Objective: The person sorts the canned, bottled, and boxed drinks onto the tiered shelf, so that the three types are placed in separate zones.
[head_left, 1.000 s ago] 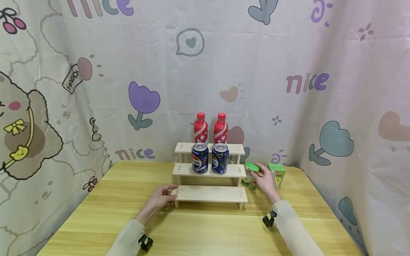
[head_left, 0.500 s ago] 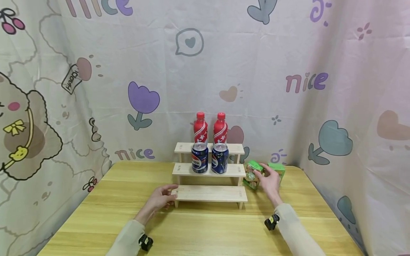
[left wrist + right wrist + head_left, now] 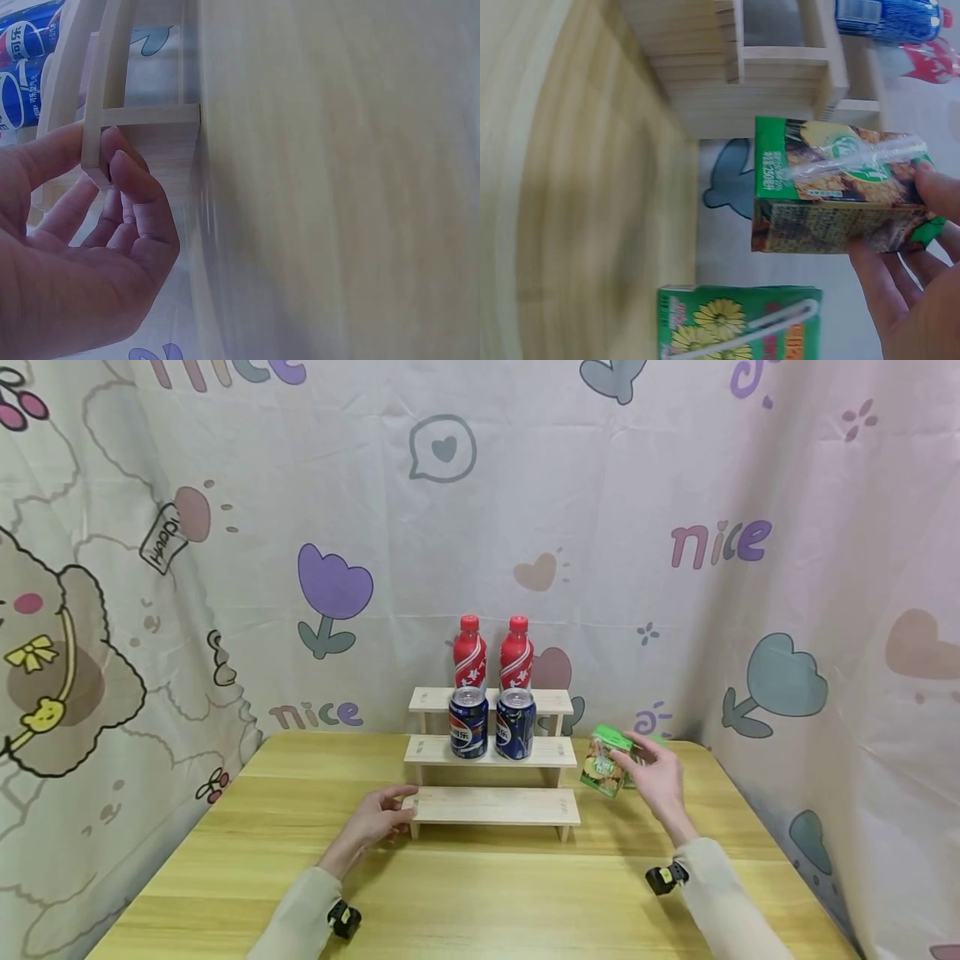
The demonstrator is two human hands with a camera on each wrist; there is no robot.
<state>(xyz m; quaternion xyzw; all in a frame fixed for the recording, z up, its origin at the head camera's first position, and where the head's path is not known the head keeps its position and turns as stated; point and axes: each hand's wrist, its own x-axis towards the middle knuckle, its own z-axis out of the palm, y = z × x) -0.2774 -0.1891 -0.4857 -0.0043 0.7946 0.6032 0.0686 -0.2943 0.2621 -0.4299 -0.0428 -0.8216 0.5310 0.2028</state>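
My right hand [image 3: 660, 777] grips a green and brown drink carton [image 3: 603, 765], thumb and fingers on its two sides near one end. In the right wrist view the carton [image 3: 840, 187] has a wrapped straw along its face and is tilted, apart from the table. My left hand [image 3: 375, 823] pinches the left end of the lowest board of a wooden tiered stand [image 3: 491, 806]. The left wrist view shows the thumb and fingers on opposite faces of that board [image 3: 112, 82]. Two blue cola cans [image 3: 468, 723] stand on the middle tier, two red bottles [image 3: 517, 653] on the top tier.
A second green carton [image 3: 739, 322], with yellow flowers and a straw, stands on the table behind my right hand. The wooden table [image 3: 480, 902] extends around the stand. A patterned curtain [image 3: 480, 527] hangs behind it.
My right hand has lifted the drink carton from beside the stand and moved it slightly right, tilting it. My left hand stays at the lowest board's end. The head view has shifted slightly.
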